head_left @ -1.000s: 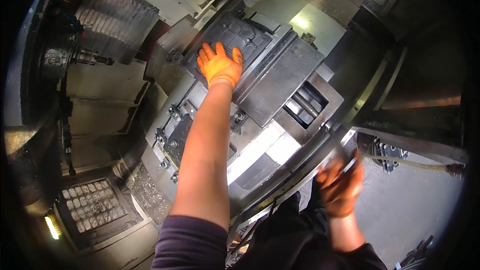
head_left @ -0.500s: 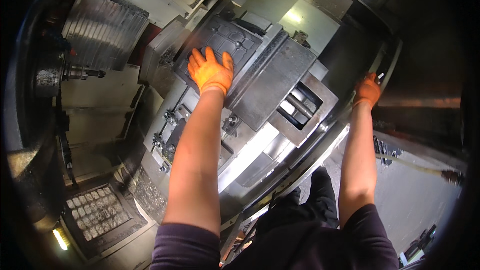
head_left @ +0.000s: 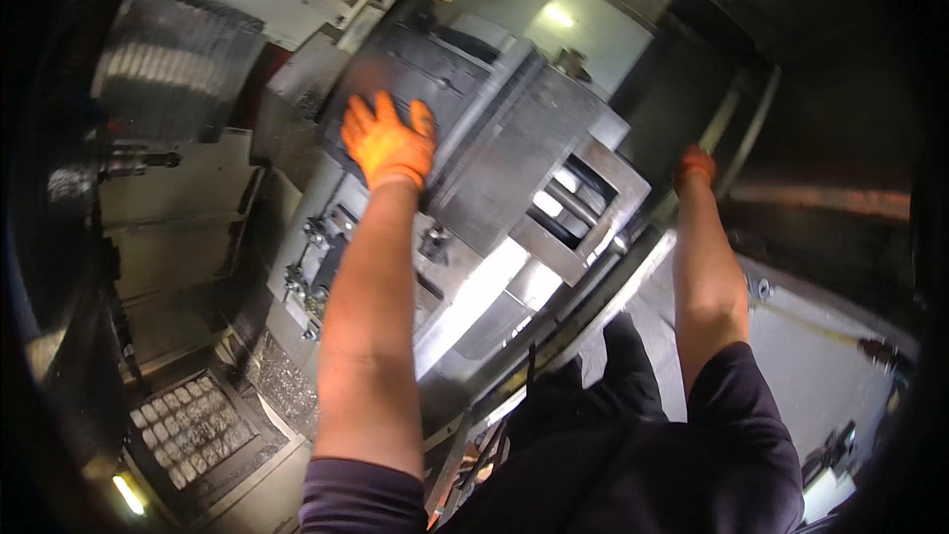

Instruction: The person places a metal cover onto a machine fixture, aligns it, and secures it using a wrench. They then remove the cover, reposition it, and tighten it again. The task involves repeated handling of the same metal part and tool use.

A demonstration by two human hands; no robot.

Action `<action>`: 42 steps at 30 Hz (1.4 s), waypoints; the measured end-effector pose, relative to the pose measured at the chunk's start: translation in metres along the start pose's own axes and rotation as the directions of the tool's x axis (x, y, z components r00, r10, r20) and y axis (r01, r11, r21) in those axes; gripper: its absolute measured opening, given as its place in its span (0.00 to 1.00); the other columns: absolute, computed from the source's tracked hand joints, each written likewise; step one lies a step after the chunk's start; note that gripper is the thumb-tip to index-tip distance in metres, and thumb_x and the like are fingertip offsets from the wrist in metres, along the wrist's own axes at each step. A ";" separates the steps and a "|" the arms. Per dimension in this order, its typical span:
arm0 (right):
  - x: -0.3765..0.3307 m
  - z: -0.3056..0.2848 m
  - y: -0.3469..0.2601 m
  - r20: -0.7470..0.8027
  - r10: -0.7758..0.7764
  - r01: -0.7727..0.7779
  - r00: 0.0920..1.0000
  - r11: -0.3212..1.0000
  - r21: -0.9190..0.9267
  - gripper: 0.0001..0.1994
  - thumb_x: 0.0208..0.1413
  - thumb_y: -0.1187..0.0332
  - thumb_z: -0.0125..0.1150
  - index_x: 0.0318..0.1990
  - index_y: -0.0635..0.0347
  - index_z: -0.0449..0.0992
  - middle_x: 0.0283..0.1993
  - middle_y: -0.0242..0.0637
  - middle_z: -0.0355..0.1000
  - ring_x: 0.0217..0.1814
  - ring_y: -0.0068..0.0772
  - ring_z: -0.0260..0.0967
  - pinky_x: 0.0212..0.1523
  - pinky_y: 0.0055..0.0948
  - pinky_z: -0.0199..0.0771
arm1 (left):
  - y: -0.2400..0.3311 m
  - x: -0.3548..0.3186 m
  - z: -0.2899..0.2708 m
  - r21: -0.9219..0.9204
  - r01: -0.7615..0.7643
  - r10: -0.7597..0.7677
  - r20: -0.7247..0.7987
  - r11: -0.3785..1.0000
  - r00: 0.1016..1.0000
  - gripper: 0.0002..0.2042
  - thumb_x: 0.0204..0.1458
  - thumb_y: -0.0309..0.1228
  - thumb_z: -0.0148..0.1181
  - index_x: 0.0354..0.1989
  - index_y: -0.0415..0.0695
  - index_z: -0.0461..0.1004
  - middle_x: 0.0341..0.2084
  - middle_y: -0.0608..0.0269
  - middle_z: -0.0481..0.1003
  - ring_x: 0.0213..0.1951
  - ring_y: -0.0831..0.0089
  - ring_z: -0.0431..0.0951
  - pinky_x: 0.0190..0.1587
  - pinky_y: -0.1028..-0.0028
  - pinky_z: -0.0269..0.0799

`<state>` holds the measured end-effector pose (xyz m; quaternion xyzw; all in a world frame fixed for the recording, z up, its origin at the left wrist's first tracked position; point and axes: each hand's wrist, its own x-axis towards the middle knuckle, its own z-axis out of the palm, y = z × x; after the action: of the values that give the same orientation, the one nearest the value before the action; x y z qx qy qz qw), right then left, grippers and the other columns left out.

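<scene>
My left hand [head_left: 388, 143], in an orange glove, lies with fingers spread on a dark, flat metal plate [head_left: 445, 79]. The plate sits against the jaw of a large grey machine vise [head_left: 524, 138], whose screw [head_left: 578, 193] shows through an opening at its near right end. Farther right, my right hand [head_left: 695, 166], also in an orange glove, is beside a pale curved rail [head_left: 756, 129] at the machine's edge. Blur and the hand's angle hide its fingers and anything in them.
A spindle with a cutting tool [head_left: 143, 160] juts in at the left. Several clamps and bolts [head_left: 314, 232] stand on the machine table near my left forearm. A grid-like tray [head_left: 193, 425] lies low at the left. A hose [head_left: 820, 331] runs at the right.
The whole view has shifted, with the vise and plate now a little farther left in it. My left hand remains on the plate. My right hand appears slightly farther left and more blurred.
</scene>
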<state>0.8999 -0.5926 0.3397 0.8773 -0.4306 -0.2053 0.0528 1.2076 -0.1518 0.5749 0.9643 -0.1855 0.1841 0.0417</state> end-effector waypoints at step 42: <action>-0.261 -0.178 -0.030 -0.549 0.565 0.769 0.616 -0.277 0.576 0.21 0.67 0.63 0.53 0.55 0.77 0.72 0.43 0.33 0.70 0.32 0.14 0.60 0.32 0.15 0.63 | -0.004 -0.001 0.016 0.087 0.009 -0.011 0.030 0.996 0.999 0.32 0.57 0.60 0.50 0.61 0.48 0.74 0.62 0.44 0.65 0.66 0.49 0.63 0.70 0.53 0.54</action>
<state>0.8519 -0.3857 0.5758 0.5553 -0.2200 0.6162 -0.5133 1.2144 -0.1499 0.5596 0.9689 -0.1731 0.1771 -0.0023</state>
